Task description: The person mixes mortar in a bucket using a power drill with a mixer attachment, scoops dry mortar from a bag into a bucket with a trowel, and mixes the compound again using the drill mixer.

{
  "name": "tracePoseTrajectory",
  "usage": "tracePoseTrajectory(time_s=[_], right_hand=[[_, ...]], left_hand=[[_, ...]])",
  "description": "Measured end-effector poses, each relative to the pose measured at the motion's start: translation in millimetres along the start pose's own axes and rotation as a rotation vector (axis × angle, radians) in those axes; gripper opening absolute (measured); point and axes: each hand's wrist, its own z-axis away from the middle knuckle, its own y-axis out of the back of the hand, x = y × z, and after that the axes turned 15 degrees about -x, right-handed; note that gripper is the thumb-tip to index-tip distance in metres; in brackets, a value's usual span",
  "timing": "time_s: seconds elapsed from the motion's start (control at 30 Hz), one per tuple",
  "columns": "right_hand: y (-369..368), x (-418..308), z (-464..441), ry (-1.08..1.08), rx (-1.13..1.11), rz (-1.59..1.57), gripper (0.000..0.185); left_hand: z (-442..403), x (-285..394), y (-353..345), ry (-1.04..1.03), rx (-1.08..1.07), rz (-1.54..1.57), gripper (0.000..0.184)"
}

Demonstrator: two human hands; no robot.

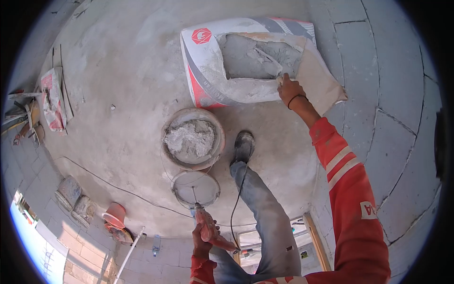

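My right hand [291, 90] is closed round the handle of a trowel [268, 59], whose blade lies in the grey powder [241, 54] inside a torn-open cement bag [203, 75]. Low in the view, my left hand [203, 239] grips a red power drill [208, 227]. Its mixing rod reaches down into a bucket of grey liquid [201, 183]. Touching that bucket, just beyond it, stands a larger bucket [217, 156] heaped with pale grey powder [191, 139].
A black cable [127, 191] runs over the concrete floor [123, 94]. To the left lie an empty-looking bag [53, 97], tools and scraps. Several containers, one a red bucket [114, 216], stand at the lower left. A block wall [392, 128] rises at the right, near my shoe [244, 144].
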Motion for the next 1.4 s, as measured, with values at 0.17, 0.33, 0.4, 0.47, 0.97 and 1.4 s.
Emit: tracePoseTrajectory(time_s=[0.17,0.33,0.4,0.47,0.97,1.4], right_hand=[[-14.6,29.6,-9.7,0.061,0.255,0.172,0.043],[6.5,51.7,-35.6,0.016,0.235,0.260,0.046],[-1.1,55.7,-46.9,0.045,0.206,0.321,0.047],[-8.4,63.4,-56.7,0.063,0.182,0.283,0.046],[6.0,54.2,-80.5,0.276,-0.028,0.209,0.039],[31.3,-49.4,-93.9,0.504,-0.231,0.399,0.045]], left_hand=[[13.9,3.8,-15.3,-0.055,0.065,0.049,0.061],[21.7,3.4,10.8,-0.123,0.063,0.087,0.062],[21.7,3.4,23.6,-0.113,0.052,0.075,0.064],[25.0,0.0,32.0,-0.101,0.028,0.090,0.064],[19.5,-18.2,20.8,-0.133,0.047,0.137,0.070],[16.2,-19.7,10.1,-0.144,0.044,0.129,0.069]])
